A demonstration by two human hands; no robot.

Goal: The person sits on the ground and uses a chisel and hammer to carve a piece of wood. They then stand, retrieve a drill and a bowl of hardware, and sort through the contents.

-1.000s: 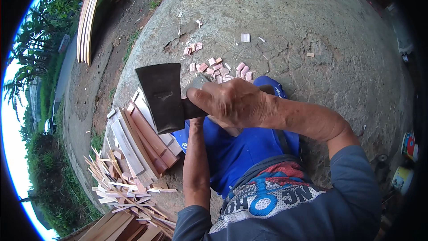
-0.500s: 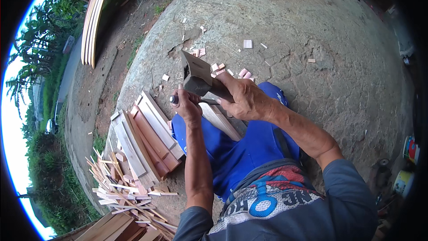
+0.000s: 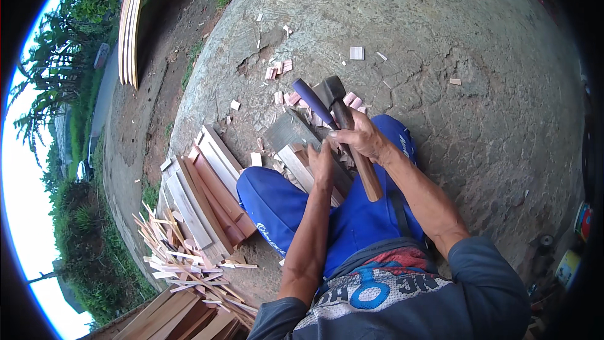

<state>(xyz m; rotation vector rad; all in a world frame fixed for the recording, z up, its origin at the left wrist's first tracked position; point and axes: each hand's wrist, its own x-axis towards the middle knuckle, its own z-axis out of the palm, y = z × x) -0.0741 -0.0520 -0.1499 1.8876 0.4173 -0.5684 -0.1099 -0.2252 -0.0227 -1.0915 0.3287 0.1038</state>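
Observation:
My right hand [image 3: 365,141] grips two tools at once. One is a hatchet [image 3: 368,179], its dark metal head pointing away and its wooden handle slanting back toward my lap. The other is a chisel [image 3: 312,102] with a purple-blue handle; its blade end is hidden by the hand. My left hand [image 3: 321,165] reaches over a pale wooden piece [image 3: 296,158] between my knees, fingers apart and touching or just above it. That piece lies along a dark grey board [image 3: 286,131], with wood chips around both.
Left of my knee lie shaped wooden parts [image 3: 189,204], pale and reddish. Beside them is a heap of thin offcuts [image 3: 179,255], with planks [image 3: 154,318] behind. Chips [image 3: 357,53] dot the concrete floor [image 3: 491,126]. Long boards [image 3: 131,31] stand far left; cans [image 3: 568,267] sit right.
The chisel has passed from my left hand into my right, alongside the hatchet. My left hand has moved right to the wooden piece. The hatchet's head has swung right and lower.

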